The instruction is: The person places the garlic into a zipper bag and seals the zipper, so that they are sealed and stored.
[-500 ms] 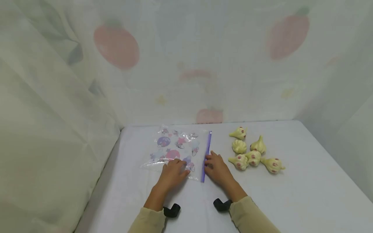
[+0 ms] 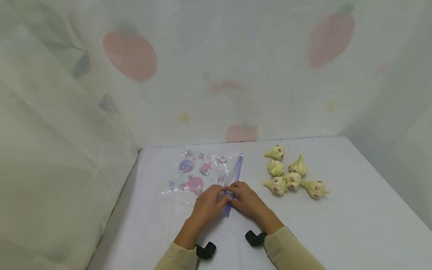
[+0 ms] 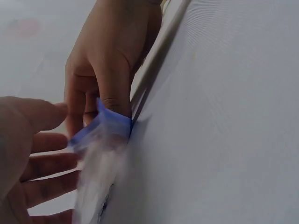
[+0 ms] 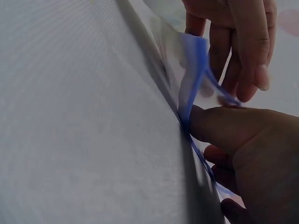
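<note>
On the white table, a clear zip bag with pastel prints lies flat, its purple zip strip along the right side. The strip's two lips stand apart between the hands. My right hand pinches one lip, the thumb pressed on the blue-purple strip in the right wrist view. Facing it, my left hand has fingers fairly straight and spread in the left wrist view, fingertips at the other lip, a gap between thumb and index finger. Several garlic bulbs lie right of the hands.
Behind the table's back edge hangs a pale curtain with fruit prints, and more cloth hangs at the left. A black curved piece sits at each wrist, one at the left sleeve and one at the right sleeve.
Both hands have come together at the zip strip. The left hand has moved right off the bag's face, the right hand slightly left, and the strip's lips have parted.
</note>
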`<action>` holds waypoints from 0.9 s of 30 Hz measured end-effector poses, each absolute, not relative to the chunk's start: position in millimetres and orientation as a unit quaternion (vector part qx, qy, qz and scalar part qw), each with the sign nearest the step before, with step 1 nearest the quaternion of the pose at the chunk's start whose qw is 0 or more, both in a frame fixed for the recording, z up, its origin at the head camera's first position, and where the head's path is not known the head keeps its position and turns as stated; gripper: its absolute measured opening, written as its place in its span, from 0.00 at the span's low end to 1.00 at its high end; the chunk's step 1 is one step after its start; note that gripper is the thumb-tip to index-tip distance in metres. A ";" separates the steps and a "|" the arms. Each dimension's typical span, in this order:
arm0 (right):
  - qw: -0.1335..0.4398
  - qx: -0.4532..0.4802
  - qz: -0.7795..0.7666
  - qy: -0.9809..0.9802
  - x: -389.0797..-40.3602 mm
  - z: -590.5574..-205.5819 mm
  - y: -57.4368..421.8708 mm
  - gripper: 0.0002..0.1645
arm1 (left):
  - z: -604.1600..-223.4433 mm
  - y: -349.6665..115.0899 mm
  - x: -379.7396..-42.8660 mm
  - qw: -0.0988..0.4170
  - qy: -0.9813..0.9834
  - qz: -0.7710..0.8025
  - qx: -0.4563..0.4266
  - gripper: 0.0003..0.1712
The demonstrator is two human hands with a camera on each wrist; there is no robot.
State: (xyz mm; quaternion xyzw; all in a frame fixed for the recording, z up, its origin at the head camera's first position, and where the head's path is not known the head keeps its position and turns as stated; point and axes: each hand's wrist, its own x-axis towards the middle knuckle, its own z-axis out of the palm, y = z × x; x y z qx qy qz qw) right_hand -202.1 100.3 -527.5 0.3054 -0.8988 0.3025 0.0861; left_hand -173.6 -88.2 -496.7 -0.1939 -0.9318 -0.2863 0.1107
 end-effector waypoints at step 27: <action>0.019 0.294 0.327 -0.898 -200.3 -526.1 96.7 0.16 | -511.1 -93.3 -181.1 0.178 -0.788 -0.586 -0.065 0.03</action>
